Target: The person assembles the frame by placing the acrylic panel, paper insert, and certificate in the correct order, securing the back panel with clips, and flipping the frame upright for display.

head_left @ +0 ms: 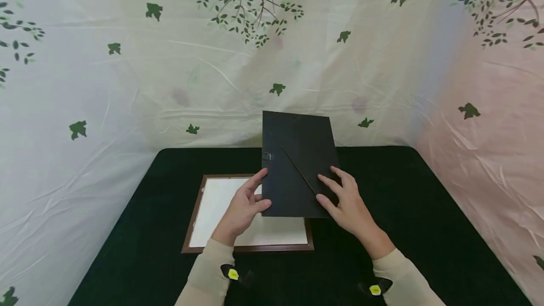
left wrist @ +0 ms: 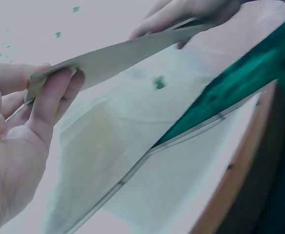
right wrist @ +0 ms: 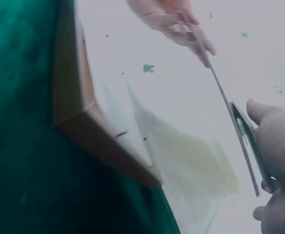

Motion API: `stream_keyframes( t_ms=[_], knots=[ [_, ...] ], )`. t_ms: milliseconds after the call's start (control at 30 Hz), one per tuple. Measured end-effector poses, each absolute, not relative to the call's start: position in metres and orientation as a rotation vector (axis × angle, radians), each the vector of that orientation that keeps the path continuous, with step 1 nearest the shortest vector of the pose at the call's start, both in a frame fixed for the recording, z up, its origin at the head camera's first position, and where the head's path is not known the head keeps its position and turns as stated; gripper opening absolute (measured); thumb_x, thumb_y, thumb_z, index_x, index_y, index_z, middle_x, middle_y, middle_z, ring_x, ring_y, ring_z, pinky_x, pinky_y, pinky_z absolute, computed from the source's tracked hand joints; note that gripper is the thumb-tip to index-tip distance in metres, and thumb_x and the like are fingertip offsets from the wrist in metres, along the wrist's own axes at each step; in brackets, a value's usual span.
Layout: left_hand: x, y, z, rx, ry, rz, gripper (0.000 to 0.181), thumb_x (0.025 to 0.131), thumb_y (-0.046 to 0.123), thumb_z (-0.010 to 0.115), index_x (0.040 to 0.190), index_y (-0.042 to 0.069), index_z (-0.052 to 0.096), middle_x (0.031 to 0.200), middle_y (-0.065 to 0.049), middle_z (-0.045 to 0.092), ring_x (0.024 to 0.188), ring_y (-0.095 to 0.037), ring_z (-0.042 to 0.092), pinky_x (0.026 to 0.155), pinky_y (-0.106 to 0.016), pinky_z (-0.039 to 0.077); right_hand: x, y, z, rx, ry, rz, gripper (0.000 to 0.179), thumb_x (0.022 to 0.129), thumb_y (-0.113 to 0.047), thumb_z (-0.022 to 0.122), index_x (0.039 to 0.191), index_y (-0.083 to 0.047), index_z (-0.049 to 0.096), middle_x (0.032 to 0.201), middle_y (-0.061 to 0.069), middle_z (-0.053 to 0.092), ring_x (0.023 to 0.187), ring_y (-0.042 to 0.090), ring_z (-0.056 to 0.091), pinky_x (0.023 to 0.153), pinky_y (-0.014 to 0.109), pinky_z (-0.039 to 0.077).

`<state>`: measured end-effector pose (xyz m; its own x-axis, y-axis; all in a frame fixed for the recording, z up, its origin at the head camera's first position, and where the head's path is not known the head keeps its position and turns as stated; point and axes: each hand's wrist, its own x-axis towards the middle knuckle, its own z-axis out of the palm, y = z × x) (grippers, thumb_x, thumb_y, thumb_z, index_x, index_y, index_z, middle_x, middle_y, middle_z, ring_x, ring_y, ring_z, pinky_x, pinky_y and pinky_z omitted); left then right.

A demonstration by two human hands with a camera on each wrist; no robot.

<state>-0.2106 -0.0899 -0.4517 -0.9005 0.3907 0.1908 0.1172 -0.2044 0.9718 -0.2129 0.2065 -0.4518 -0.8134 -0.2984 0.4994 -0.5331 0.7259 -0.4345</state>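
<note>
A black picture frame backing board (head_left: 293, 131) is held up, tilted, in both hands. Its folding stand leg shows as a thin slanting line across the back, with a small metal hanger (head_left: 267, 156) at the left edge. My left hand (head_left: 244, 207) pinches the board's left edge, thumb on one face and fingers on the other. My right hand (head_left: 346, 202) is at the lower right, its thumb and fingers on the stand leg (right wrist: 249, 139), which stands slightly off the board in the right wrist view. Below lies a brown picture frame (head_left: 272, 249) with a white sheet (head_left: 280, 235) inside.
A dark green cloth (head_left: 140, 230) covers the table. Behind it hangs a pale curtain (head_left: 229, 74) printed with leaves and birds. Small metal tabs (right wrist: 122, 133) stick out along the inner side of the frame. Each wrist carries a dark strap with a yellow marker.
</note>
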Motion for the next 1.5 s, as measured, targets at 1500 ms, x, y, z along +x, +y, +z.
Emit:
stream_keyframes(
  t_ms=[1500],
  knots=[
    [-0.187, -0.029, -0.460, 0.338, 3.378, 1.449, 0.072, 0.091, 0.042, 0.063, 0.149, 0.010, 0.035, 0.159, -0.014, 0.011, 0.140, -0.035, 0.027, 0.102, -0.051, 0.040, -0.222, 0.156, -0.455, -0.087, -1.926, 1.950, 0.060, 0.088, -0.007, 0.070, 0.142, -0.021, 0.048, 0.142, 0.005, 0.041, 0.130, 0.021, 0.035, 0.105, 0.043, 0.032]
  ],
)
